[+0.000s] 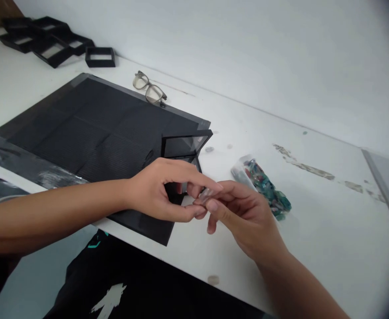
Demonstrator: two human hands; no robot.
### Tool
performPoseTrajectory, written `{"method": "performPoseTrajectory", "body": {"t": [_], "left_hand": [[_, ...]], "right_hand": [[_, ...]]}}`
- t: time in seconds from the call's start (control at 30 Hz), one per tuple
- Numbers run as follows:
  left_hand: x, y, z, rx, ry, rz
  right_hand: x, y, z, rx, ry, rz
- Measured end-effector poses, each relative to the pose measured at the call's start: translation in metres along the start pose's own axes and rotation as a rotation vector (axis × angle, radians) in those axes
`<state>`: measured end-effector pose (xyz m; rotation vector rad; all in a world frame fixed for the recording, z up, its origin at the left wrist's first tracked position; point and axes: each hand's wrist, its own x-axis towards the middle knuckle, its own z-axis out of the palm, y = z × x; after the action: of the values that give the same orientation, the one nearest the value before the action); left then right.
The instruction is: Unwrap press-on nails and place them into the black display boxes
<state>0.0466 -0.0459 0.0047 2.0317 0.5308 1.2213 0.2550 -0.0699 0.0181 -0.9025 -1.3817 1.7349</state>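
My left hand and my right hand meet above the table edge. Between their fingertips they pinch a small, clear, shiny piece; its exact kind does not show. Just behind my left hand, a hinged black frame with clear panes stands opened on the black mat, its lower part partly hidden by my fingers. Beyond my right hand lies a clear plastic pack of green, blue and reddish stone-like pieces.
Eyeglasses rest by the mat's far edge. Several black frames are heaped at the back left, with one more black frame beside them. A white wall bounds the white table behind; a grey-edged panel is at right.
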Motion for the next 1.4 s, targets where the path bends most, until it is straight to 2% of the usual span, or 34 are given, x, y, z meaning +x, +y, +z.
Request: {"method": "performPoseTrajectory", "body": {"t": [0.23, 0.43, 0.57, 0.93, 1.1, 1.27, 1.4], "left_hand": [[0.001, 0.002, -0.004, -0.231, 0.003, -0.225], [0.006, 0.000, -0.014, -0.414, 0.132, -0.342], [0.009, 0.001, -0.021, -0.453, 0.128, -0.390], [0.006, 0.002, -0.020, -0.503, -0.002, -0.396], [0.004, 0.004, -0.020, -0.541, -0.062, -0.453], [0.004, 0.008, -0.018, -0.479, -0.024, -0.422], [0.005, 0.006, -0.021, -0.212, 0.051, -0.291]], "right_hand": [[-0.001, 0.004, -0.004, 0.003, 0.007, 0.010], [-0.001, 0.006, -0.007, -0.071, 0.062, 0.026], [-0.002, 0.004, -0.009, -0.111, 0.095, 0.000], [-0.003, 0.004, -0.012, -0.210, 0.123, -0.050], [-0.003, 0.002, -0.012, -0.199, 0.124, -0.032], [-0.004, 0.001, -0.013, -0.134, 0.090, 0.015], [-0.004, 0.000, -0.010, -0.121, 0.110, 0.014]]}}
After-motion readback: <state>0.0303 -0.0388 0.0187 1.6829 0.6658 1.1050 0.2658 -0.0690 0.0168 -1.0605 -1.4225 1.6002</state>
